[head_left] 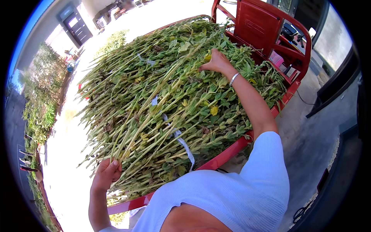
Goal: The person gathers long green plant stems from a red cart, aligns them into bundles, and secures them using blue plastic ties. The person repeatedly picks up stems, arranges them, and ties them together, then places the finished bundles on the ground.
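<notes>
A thick heap of cut sesame stalks (170,96), with green pods, wilting leaves and a few yellow leaves, fills the bed of a red cargo vehicle (232,152). At the lower left, my left hand (105,174) is closed round the bare ends of some stalks, which slant up and to the right across the heap. Farther off, among the leafy tops, my right hand (219,63) rests with thumb and forefinger spread apart around leaves. Its other fingers are mostly hidden. Pale cloth strips (181,141) lie between the stalks.
The bed's red side rail runs close along my body. Beyond the heap at the upper right stand a red seat back (257,25) and handlebars (295,35). Shrubs (46,81) line the left, with a building and dark door (77,29) behind.
</notes>
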Motion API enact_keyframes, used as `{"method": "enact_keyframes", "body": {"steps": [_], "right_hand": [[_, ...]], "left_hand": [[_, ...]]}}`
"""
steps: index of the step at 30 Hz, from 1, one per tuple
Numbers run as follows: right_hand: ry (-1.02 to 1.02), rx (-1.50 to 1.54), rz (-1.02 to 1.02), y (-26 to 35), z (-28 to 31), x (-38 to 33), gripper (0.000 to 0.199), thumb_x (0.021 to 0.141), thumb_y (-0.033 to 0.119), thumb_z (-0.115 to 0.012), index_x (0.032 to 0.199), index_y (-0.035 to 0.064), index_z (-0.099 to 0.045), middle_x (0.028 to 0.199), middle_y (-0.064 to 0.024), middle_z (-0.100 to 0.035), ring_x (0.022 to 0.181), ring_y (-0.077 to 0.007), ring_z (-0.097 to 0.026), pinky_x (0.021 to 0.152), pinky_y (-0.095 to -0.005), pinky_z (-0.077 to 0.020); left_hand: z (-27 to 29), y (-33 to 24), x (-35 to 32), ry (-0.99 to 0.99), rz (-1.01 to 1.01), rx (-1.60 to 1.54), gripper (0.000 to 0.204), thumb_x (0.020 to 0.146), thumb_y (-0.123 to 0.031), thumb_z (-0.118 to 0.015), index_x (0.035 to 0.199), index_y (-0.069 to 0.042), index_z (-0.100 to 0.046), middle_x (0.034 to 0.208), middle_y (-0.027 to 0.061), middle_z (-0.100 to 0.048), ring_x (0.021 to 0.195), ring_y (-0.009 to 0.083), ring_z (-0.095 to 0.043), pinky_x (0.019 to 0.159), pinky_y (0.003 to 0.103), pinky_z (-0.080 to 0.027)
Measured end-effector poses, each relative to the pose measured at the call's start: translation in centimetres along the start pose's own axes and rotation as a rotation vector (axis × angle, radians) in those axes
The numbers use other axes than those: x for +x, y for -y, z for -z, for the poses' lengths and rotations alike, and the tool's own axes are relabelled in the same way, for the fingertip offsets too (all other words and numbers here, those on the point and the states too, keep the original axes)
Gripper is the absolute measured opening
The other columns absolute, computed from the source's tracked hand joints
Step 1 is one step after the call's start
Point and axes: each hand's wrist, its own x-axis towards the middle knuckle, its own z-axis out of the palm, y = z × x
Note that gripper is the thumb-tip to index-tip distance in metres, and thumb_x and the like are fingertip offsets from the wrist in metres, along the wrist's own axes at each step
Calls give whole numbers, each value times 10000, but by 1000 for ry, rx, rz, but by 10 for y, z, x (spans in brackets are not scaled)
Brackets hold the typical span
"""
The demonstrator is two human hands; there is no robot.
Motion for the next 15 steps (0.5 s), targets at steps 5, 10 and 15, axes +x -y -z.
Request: {"method": "enact_keyframes", "body": {"steps": [5, 10, 15], "right_hand": [[-18, -40, -48, 5, -8, 3, 992, 533, 634, -856, 1116, -108, -552, 1127, -255, -624, 1089, -351, -619, 859, -413, -537], [-133, 30, -134, 10, -25, 20, 848, 583, 547, -867, 1095, -70, -589, 1135, -244, -627, 1065, -352, -624, 865, -418, -534], [-318, 510, -13, -2, -48, 46, 563, 661, 286, -865, 1058, -17, -604, 1058, -197, -674, 991, -333, -657, 839, -396, -523]], "left_hand": [[-6, 13, -7, 26, 60, -74, 301, 1016, -257, -486, 809, -45, -541, 541, -28, -377, 448, 67, -284, 427, 250, -205], [-11, 28, -7, 115, -13, -161, 313, 1021, -276, -476, 812, -53, -541, 524, -43, -332, 445, 70, -259, 428, 258, -193], [-22, 34, -7, 187, 25, -175, 303, 1027, -271, -458, 830, -53, -531, 523, -54, -298, 441, 66, -243, 412, 253, -183]]}}
